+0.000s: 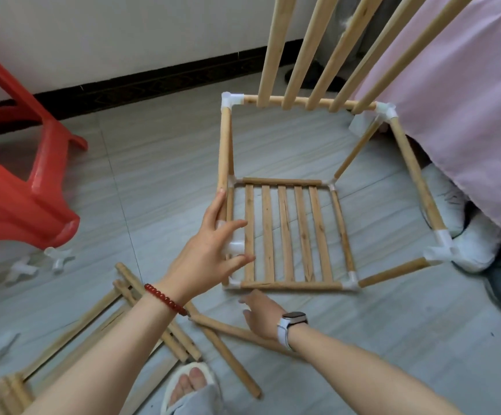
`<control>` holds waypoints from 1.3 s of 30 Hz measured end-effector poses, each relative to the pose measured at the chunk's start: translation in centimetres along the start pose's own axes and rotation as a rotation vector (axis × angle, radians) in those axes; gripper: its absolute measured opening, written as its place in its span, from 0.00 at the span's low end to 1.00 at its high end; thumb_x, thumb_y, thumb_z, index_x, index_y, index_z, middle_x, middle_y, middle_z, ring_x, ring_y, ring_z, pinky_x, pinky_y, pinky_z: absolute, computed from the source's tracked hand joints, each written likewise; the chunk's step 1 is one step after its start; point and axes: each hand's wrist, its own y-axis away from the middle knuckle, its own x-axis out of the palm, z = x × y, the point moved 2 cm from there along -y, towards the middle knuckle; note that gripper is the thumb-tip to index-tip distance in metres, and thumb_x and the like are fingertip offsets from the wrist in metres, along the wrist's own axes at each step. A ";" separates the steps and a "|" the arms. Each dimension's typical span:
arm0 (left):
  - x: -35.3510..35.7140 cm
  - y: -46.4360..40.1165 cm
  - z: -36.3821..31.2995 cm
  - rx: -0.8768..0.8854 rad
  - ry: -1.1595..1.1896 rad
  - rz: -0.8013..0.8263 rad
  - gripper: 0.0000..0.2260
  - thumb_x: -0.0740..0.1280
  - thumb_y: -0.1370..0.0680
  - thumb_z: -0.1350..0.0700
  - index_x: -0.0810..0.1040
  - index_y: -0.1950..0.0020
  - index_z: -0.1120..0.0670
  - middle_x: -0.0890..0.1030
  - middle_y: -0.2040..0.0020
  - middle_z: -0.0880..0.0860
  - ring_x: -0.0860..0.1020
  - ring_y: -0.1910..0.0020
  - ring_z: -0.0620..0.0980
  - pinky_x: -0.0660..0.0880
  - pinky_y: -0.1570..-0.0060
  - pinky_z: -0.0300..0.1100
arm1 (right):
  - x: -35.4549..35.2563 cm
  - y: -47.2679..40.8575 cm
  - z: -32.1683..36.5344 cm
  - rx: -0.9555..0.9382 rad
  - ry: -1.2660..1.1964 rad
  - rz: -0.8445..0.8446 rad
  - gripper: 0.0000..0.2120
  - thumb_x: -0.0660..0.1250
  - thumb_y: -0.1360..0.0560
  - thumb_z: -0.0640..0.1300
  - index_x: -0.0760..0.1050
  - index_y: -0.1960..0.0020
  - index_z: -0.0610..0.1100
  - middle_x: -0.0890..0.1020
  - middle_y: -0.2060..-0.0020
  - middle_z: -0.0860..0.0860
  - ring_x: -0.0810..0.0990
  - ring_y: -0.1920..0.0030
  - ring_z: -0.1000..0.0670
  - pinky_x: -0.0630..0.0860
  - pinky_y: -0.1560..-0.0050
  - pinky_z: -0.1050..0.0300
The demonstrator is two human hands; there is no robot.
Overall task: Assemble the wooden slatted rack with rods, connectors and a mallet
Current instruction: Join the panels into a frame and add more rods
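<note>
Our L hand (213,253) is on the rack (288,235) at its near-left corner, fingers spread wide around a white connector (234,247) on top of the left side rod; index finger lies along that rod, thumb points across toward the slats. Can't tell if we actually grip the connector or just touch it. Red bead bracelet (165,298) on that wrist.

R hand (262,316) is low, just in front of the rack's near bottom rod, fingers relaxed and apart, holding nothing; it hovers over loose rods (225,348) on the floor. Watch (291,324) w/ white strap on that wrist.

Rack stands on grey floor tiles (159,163): slatted bottom panel, upright rods at corners, top frame w/ connectors on far-left, far-right and near-right corners. A second slatted panel (333,49) rises from the far top rod, leaning toward a pink cloth (468,100) at right.

Left of us: another slat panel (72,333) flat on the floor, two spare connectors (42,262) near a red plastic stool (18,181). Our slippered foot (189,384) at bottom.
</note>
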 end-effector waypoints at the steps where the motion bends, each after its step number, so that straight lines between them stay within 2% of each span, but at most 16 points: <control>1: -0.2 -0.3 -0.1 -0.018 -0.005 0.008 0.27 0.70 0.29 0.43 0.71 0.33 0.49 0.37 0.23 0.42 0.72 0.35 0.51 0.74 0.41 0.43 | -2.7 1.0 -0.1 -0.025 -0.018 -0.059 0.17 0.53 0.19 0.42 0.69 0.33 0.40 0.71 0.34 0.42 0.71 0.36 0.42 0.69 0.37 0.52; 5: -0.6 -1.7 -1.1 -0.103 -0.035 0.079 0.27 0.73 0.28 0.47 0.70 0.32 0.51 0.34 0.24 0.41 0.72 0.36 0.49 0.75 0.43 0.43 | -13.9 7.2 -0.6 -0.097 0.152 -0.316 0.15 0.54 0.19 0.45 0.78 0.49 0.41 0.82 0.56 0.45 0.79 0.56 0.45 0.76 0.55 0.49; 8: -0.5 -2.5 -1.1 -0.173 -0.052 0.171 0.31 0.74 0.29 0.51 0.66 0.29 0.52 0.31 0.25 0.43 0.74 0.37 0.53 0.77 0.44 0.47 | -21.6 12.1 0.9 -0.215 0.256 -0.747 0.17 0.54 0.22 0.47 0.78 0.56 0.41 0.81 0.64 0.47 0.79 0.63 0.46 0.75 0.63 0.51; 12: -0.6 -3.1 -1.5 -0.251 -0.084 0.269 0.39 0.75 0.30 0.56 0.58 0.25 0.50 0.26 0.27 0.49 0.77 0.41 0.57 0.79 0.49 0.46 | -30.5 15.1 5.0 -0.480 0.422 -1.262 0.13 0.57 0.26 0.40 0.78 0.50 0.38 0.81 0.57 0.44 0.78 0.56 0.45 0.76 0.57 0.50; 14: -1.0 -3.4 -2.1 -0.327 -0.093 0.332 0.43 0.75 0.30 0.56 0.52 0.23 0.50 0.26 0.27 0.56 0.75 0.39 0.58 0.77 0.44 0.46 | -33.9 15.6 7.1 -0.454 0.518 -1.454 0.14 0.58 0.29 0.38 0.77 0.46 0.39 0.79 0.51 0.42 0.75 0.49 0.42 0.74 0.54 0.46; 16: -1.6 -3.7 -2.3 -0.390 -0.089 0.408 0.45 0.75 0.30 0.55 0.50 0.22 0.49 0.34 0.24 0.59 0.71 0.34 0.58 0.74 0.39 0.46 | -36.4 15.8 8.8 -0.376 0.593 -1.562 0.20 0.59 0.32 0.39 0.75 0.41 0.41 0.77 0.45 0.42 0.70 0.42 0.44 0.71 0.46 0.43; 18: -1.9 -4.0 -2.2 -0.411 -0.086 0.465 0.46 0.76 0.30 0.54 0.49 0.23 0.49 0.52 0.24 0.60 0.73 0.38 0.55 0.75 0.41 0.46 | -38.4 16.0 10.2 -0.233 0.680 -1.537 0.27 0.60 0.33 0.40 0.70 0.33 0.43 0.72 0.36 0.42 0.66 0.33 0.44 0.63 0.35 0.38; 20: -2.2 -4.1 -2.3 -0.416 -0.038 0.486 0.45 0.75 0.30 0.55 0.49 0.22 0.50 0.67 0.31 0.59 0.76 0.46 0.50 0.77 0.44 0.46 | -40.1 16.1 11.1 -0.076 0.715 -1.392 0.32 0.58 0.29 0.42 0.58 0.25 0.45 0.62 0.27 0.43 0.57 0.26 0.44 0.50 0.30 0.33; 23: -2.4 -4.1 -2.8 -0.410 0.033 0.450 0.45 0.74 0.28 0.58 0.45 0.22 0.51 0.68 0.29 0.60 0.73 0.37 0.55 0.73 0.38 0.49 | -42.0 15.3 11.2 0.027 0.686 -1.223 0.33 0.57 0.23 0.49 0.47 0.22 0.45 0.58 0.26 0.46 0.53 0.25 0.47 0.43 0.30 0.30; 26: -2.5 -3.8 -2.6 -0.410 0.184 0.381 0.51 0.74 0.30 0.62 0.39 0.22 0.48 0.62 0.26 0.61 0.71 0.34 0.57 0.74 0.39 0.49 | -42.5 15.7 11.4 0.019 0.705 -1.206 0.31 0.57 0.22 0.54 0.51 0.23 0.46 0.63 0.31 0.45 0.61 0.30 0.44 0.54 0.30 0.36; 29: -2.8 -3.0 -2.4 -0.416 0.381 0.289 0.55 0.75 0.32 0.67 0.37 0.23 0.47 0.50 0.22 0.55 0.63 0.28 0.58 0.73 0.38 0.52 | -40.1 16.3 11.8 -0.162 0.692 -1.158 0.21 0.58 0.23 0.56 0.68 0.34 0.46 0.69 0.42 0.44 0.69 0.42 0.43 0.69 0.45 0.46; 31: -2.8 -2.4 -2.3 -0.447 0.443 0.247 0.54 0.75 0.32 0.66 0.37 0.23 0.49 0.48 0.22 0.54 0.58 0.26 0.58 0.68 0.33 0.54 | -36.4 16.5 11.3 -0.309 0.654 -1.058 0.16 0.60 0.23 0.54 0.72 0.42 0.44 0.72 0.48 0.45 0.72 0.51 0.46 0.70 0.57 0.50; 33: -3.0 -2.1 -2.3 -0.451 0.470 0.220 0.52 0.75 0.32 0.66 0.40 0.23 0.49 0.52 0.23 0.55 0.61 0.27 0.58 0.68 0.33 0.54 | -31.7 16.5 9.6 -0.354 0.652 -0.906 0.13 0.59 0.22 0.53 0.72 0.46 0.45 0.72 0.54 0.48 0.72 0.56 0.49 0.68 0.61 0.54; 36: -3.2 -1.6 -2.6 -0.471 0.549 0.246 0.45 0.73 0.29 0.66 0.48 0.23 0.46 0.70 0.40 0.56 0.76 0.48 0.55 0.78 0.48 0.49 | -24.4 15.9 5.5 -0.289 0.667 -0.667 0.13 0.56 0.22 0.53 0.72 0.47 0.46 0.74 0.52 0.50 0.72 0.51 0.48 0.69 0.53 0.54; 38: -2.9 -1.1 -2.8 -0.465 0.566 0.287 0.42 0.72 0.28 0.65 0.50 0.24 0.46 0.70 0.53 0.53 0.74 0.59 0.49 0.77 0.56 0.44 | -20.4 14.8 3.1 -0.186 0.667 -0.562 0.12 0.56 0.20 0.52 0.72 0.44 0.47 0.75 0.48 0.50 0.70 0.45 0.47 0.67 0.47 0.51; 39: -2.7 -1.0 -2.9 -0.450 0.561 0.303 0.41 0.71 0.27 0.64 0.51 0.23 0.45 0.70 0.53 0.54 0.72 0.61 0.47 0.77 0.56 0.44 | -19.1 14.2 2.5 -0.151 0.658 -0.547 0.11 0.56 0.20 0.50 0.72 0.44 0.47 0.75 0.47 0.49 0.69 0.43 0.46 0.66 0.46 0.50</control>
